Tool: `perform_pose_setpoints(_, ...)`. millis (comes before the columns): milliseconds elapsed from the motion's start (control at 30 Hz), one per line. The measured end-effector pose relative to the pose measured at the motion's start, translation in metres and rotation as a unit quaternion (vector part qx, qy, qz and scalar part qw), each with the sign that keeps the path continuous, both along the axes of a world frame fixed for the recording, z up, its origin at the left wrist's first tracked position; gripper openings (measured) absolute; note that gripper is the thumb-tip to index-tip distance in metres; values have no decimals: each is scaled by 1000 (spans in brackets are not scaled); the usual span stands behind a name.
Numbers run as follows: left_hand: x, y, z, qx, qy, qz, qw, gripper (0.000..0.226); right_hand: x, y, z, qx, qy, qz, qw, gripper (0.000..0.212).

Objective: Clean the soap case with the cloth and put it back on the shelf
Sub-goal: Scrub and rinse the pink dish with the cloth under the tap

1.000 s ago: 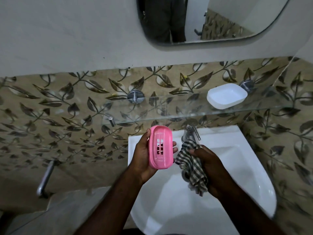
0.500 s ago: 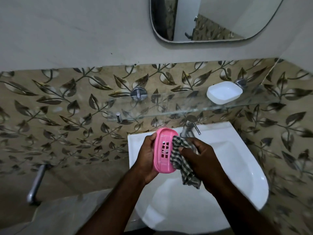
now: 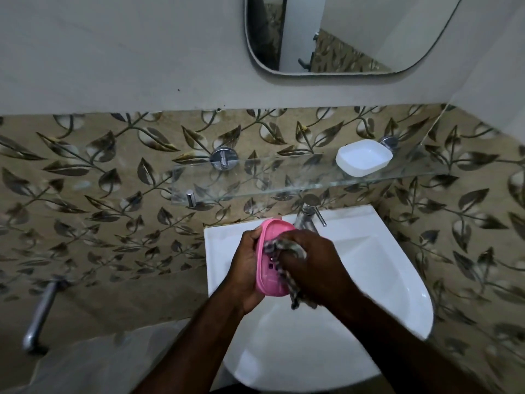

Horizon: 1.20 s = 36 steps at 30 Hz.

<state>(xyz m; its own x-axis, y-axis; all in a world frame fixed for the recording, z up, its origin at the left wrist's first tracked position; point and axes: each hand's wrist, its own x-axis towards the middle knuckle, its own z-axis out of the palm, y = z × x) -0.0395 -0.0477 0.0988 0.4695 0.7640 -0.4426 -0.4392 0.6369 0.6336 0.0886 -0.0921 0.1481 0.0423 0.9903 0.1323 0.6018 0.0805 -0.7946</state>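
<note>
Over the white sink, my left hand [image 3: 246, 268] grips a pink soap case [image 3: 271, 277] from its left side, holding it on edge with its slotted inner face turned right. My right hand [image 3: 315, 268] holds a checked cloth [image 3: 287, 248] bunched against that inner face, and the cloth's tail hangs below the case. A glass shelf [image 3: 255, 183] is fixed to the tiled wall above the sink. On its right end lies a white soap case half [image 3: 363, 157].
The white sink [image 3: 369, 280] fills the lower middle, with a chrome tap [image 3: 308, 213] at its back edge just behind my hands. A mirror [image 3: 349, 35] hangs above. A chrome pipe [image 3: 39, 317] sticks out low on the left wall.
My right hand has moved left with the cloth, from beside the pink case to pressing into its inner face. My left hand has kept its grip on the case.
</note>
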Motion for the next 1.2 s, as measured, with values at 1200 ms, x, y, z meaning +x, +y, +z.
perform_pose_setpoints(1200,11,7,14,12,60,3,998,56,10,-6,-17,108,-136,116,978,31)
